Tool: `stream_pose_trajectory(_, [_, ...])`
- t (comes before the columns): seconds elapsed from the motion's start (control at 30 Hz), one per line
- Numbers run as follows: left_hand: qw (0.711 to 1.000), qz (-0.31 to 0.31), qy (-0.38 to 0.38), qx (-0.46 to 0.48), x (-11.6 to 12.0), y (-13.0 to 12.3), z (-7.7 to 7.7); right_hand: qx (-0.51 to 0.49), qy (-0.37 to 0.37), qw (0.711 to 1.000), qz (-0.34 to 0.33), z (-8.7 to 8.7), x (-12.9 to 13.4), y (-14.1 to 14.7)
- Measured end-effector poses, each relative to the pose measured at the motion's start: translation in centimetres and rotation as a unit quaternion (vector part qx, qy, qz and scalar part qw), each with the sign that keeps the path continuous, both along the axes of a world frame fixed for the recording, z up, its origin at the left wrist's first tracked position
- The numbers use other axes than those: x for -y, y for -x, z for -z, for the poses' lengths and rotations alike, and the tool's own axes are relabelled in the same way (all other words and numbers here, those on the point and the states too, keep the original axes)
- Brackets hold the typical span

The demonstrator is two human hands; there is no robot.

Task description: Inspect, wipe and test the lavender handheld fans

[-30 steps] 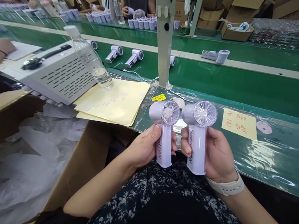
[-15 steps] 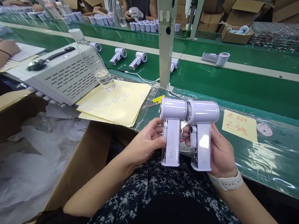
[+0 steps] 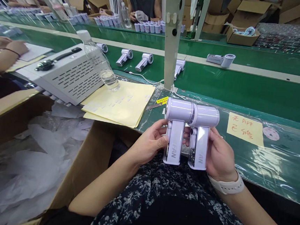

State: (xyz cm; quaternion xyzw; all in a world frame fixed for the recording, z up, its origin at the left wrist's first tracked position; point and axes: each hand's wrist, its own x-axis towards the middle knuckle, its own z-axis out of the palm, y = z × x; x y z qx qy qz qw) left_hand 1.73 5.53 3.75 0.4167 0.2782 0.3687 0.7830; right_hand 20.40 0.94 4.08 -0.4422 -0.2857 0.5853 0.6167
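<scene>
Two lilac handheld fans are held upright side by side over my lap, their round heads touching. My left hand [image 3: 155, 141] grips the handle of the left fan [image 3: 174, 139], thumb in front and fingers behind. Around the handle of the right fan [image 3: 201, 145] my right hand [image 3: 222, 155] is wrapped, its fingertips showing between the two handles. Grey letters show on both handles, and dark parts are visible through the clear sides.
Yellow sheets [image 3: 124, 106] with small labels lie at the table's edge, beside a tilted water bottle [image 3: 109, 77] and a grey vented box [image 3: 69, 74]. A metal post [image 3: 172, 48] rises ahead. More fans [image 3: 145, 61] lie on the green belt. An open carton [image 3: 93, 160] stands at left.
The two fans have turned slightly in my hands, and the lettering on their handles now shows. The surroundings have shifted a little to the right in view.
</scene>
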Motion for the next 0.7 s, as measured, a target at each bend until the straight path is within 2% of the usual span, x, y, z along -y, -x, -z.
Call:
stream_pose_trajectory(0.1, [1.0,0.005,-0.002,-0.006,-0.03,0.04,0.27,0.013,0.004,1.0,0.016,-0.09,0.03,0.02])
stream_pose_trajectory(0.23, [1.0,-0.002,0.004,-0.003,-0.07,0.0,0.52,-0.022,0.017,0.999,0.029,-0.19,0.1,-0.04])
stream_pose_trajectory(0.53, [1.0,-0.005,-0.01,-0.016,-0.2,0.09,0.65,-0.055,0.03,0.998,0.016,-0.51,0.1,0.29])
stream_pose_trajectory(0.7, [1.0,-0.004,-0.024,-0.012,-0.34,0.16,0.81,-0.056,-0.007,0.998,-0.001,-0.03,0.09,0.31])
